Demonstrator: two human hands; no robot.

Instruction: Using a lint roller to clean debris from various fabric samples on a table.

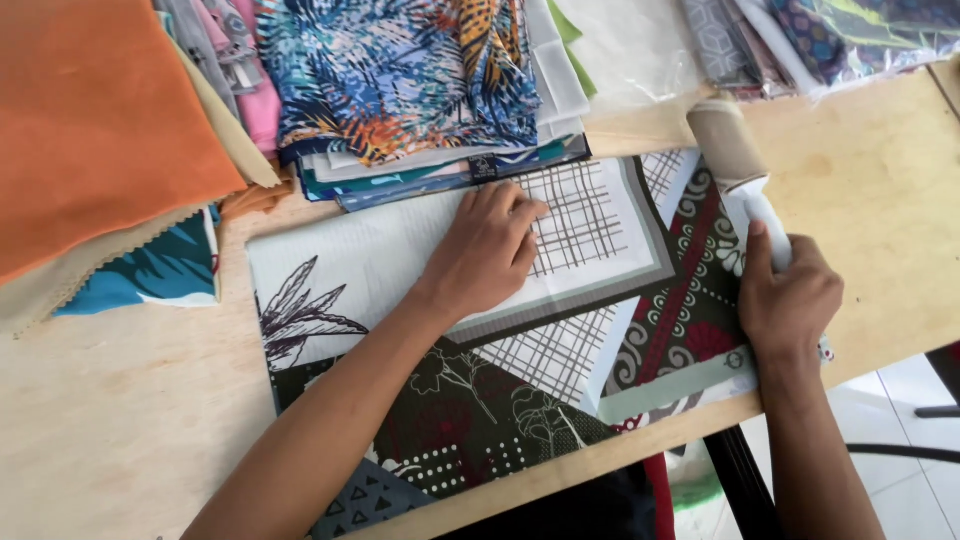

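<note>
Left hand (487, 250) presses flat and open on the folded patterned cloth panel (560, 330), pinning it. Right hand (790, 300) grips the white-handled lint roller (735, 165) at the cloth's right edge.

Matt woven cloth, patterned scarf (560, 330), smooth under left hand (487, 250). Glossy white plastic handle and papery beige roll, lint roller (735, 165), in right hand (790, 300). Pale, unvarnished wood, table (880, 190). At 11 o'clock, soft matt orange fabric (95, 120).
</note>
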